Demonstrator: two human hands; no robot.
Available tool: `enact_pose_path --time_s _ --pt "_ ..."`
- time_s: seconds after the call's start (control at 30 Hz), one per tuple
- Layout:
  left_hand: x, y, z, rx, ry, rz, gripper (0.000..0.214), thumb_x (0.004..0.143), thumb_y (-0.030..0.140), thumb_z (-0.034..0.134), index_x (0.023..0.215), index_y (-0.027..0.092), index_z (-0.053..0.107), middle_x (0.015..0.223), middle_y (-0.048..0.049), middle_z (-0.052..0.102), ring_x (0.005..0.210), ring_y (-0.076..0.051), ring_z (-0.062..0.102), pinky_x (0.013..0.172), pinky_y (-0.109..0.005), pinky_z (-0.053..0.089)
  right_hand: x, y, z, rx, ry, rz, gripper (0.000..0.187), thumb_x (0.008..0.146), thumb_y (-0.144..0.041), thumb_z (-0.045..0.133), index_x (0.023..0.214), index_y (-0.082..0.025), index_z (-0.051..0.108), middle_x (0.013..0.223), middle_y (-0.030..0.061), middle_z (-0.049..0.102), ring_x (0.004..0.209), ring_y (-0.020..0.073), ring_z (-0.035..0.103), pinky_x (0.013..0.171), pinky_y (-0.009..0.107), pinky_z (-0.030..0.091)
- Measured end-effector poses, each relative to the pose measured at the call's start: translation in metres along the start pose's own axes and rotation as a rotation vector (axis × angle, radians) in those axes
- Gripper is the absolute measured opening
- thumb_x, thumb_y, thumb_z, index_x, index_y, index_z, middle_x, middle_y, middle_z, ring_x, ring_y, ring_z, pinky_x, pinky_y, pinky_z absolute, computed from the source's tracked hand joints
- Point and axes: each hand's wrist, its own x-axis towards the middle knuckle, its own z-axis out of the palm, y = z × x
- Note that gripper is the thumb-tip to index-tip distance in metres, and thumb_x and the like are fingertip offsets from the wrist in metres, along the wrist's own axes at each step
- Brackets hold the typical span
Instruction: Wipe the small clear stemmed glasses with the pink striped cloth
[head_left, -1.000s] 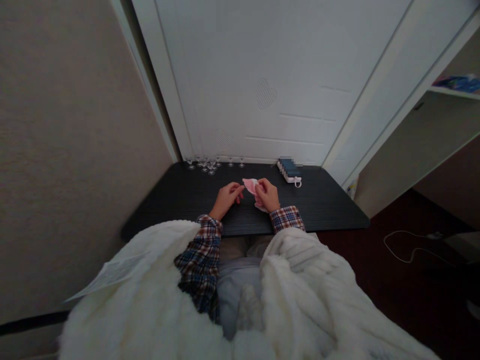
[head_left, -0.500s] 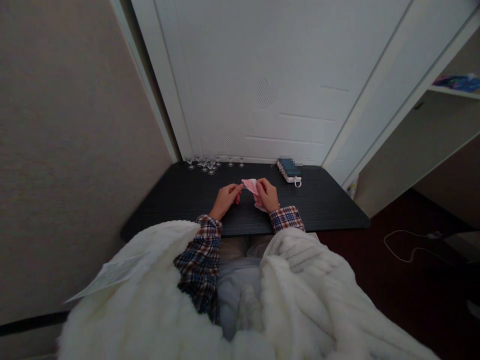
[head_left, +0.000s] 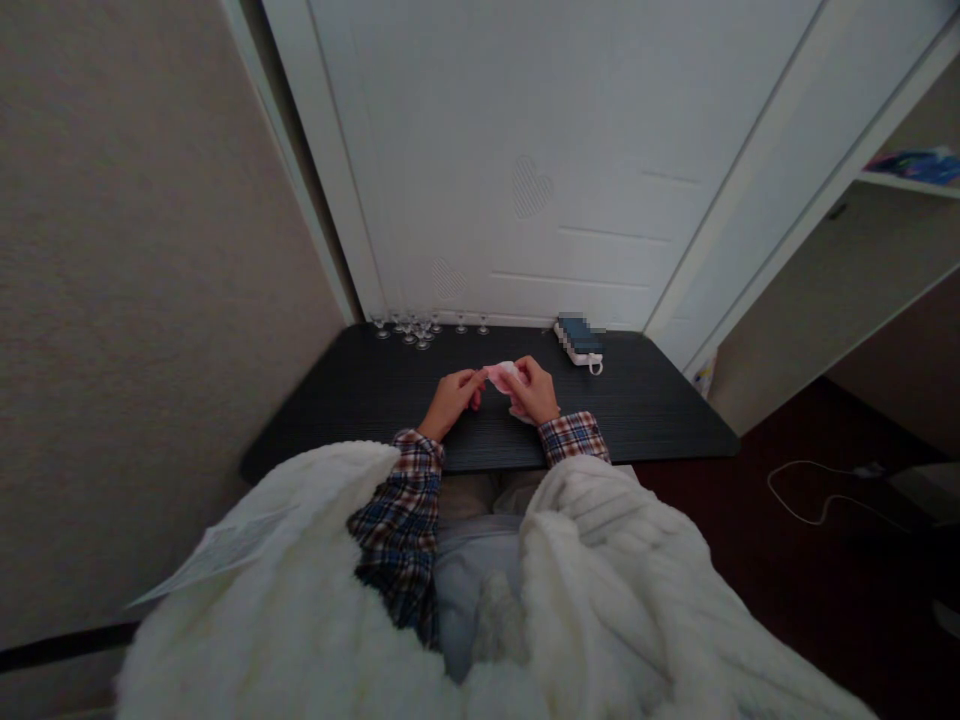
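A small pink piece of paper (head_left: 500,374) is held just above the black table (head_left: 352,400), near its middle. My left hand (head_left: 453,398) pinches the paper's left end with thumb and forefinger. My right hand (head_left: 534,390) is closed on its right side, and a pale pink part shows under that hand's palm. Both wrists wear plaid sleeves.
Several tiny clear glasses (head_left: 416,328) stand in a row at the table's far edge by the white door (head_left: 525,150). A white and blue device (head_left: 579,340) lies at the back right. A white fluffy blanket (head_left: 600,600) covers my lap. A white cable (head_left: 810,495) lies on the floor at right.
My left fingers have closed in on the pink paper's left end, and the paper looks more bunched between the two hands.
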Motion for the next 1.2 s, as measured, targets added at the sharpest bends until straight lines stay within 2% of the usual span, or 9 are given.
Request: enact_pose_path --time_s 0.43,0.63,0.8,0.93,1.2 --pt "0.0015 -0.0049 -0.0006 0.010 0.017 -0.005 0.048 0.083 0.061 0.044 0.069 0.017 0.058 0.047 0.0008 0.054 0.042 -0.011 0.049 0.044 -0.022 0.034 0.0000 -0.0002 -0.0001 0.010 -0.004 -0.035 0.033 0.080 -0.052 0.051 0.082 -0.020 0.055 0.073 -0.0025 0.054 0.068 0.0130 0.051 0.066 0.024 0.039" --pt "0.0009 -0.0037 0.0006 -0.008 0.008 0.012 0.042 0.082 0.058 0.048 0.079 0.017 0.059 0.051 0.0019 0.055 0.044 -0.011 0.050 0.042 -0.021 0.035 -0.0008 -0.0020 -0.0008 -0.018 -0.010 -0.030 0.030 0.083 -0.049 0.047 0.084 -0.020 0.055 0.075 -0.0016 0.057 0.070 0.0135 0.052 0.068 0.025 0.039" --pt "0.0005 -0.0058 0.0024 -0.021 -0.006 0.037 0.034 0.079 0.049 0.057 0.093 0.018 0.057 0.057 0.0035 0.057 0.046 -0.010 0.053 0.044 -0.020 0.038 -0.0010 -0.0005 0.0000 -0.005 0.019 -0.018 0.029 0.083 -0.048 0.047 0.083 -0.020 0.055 0.072 -0.0024 0.055 0.067 0.0126 0.050 0.064 0.024 0.038" --pt "0.0009 -0.0075 0.0017 -0.022 -0.010 0.063 0.033 0.081 0.044 0.055 0.103 0.020 0.055 0.063 0.0034 0.059 0.048 -0.009 0.054 0.045 -0.019 0.038 -0.0009 -0.0004 0.0001 -0.005 0.034 -0.019 0.029 0.084 -0.047 0.047 0.081 -0.020 0.055 0.069 -0.0033 0.053 0.063 0.0118 0.048 0.062 0.023 0.035" --pt "0.0014 -0.0073 0.0014 -0.010 0.000 0.063 0.031 0.083 0.043 0.051 0.101 0.019 0.056 0.063 0.0028 0.058 0.048 -0.009 0.053 0.044 -0.019 0.036 -0.0009 -0.0008 -0.0005 -0.032 0.023 -0.004 0.029 0.084 -0.047 0.046 0.084 -0.020 0.056 0.071 -0.0028 0.056 0.065 0.0122 0.049 0.063 0.024 0.036"
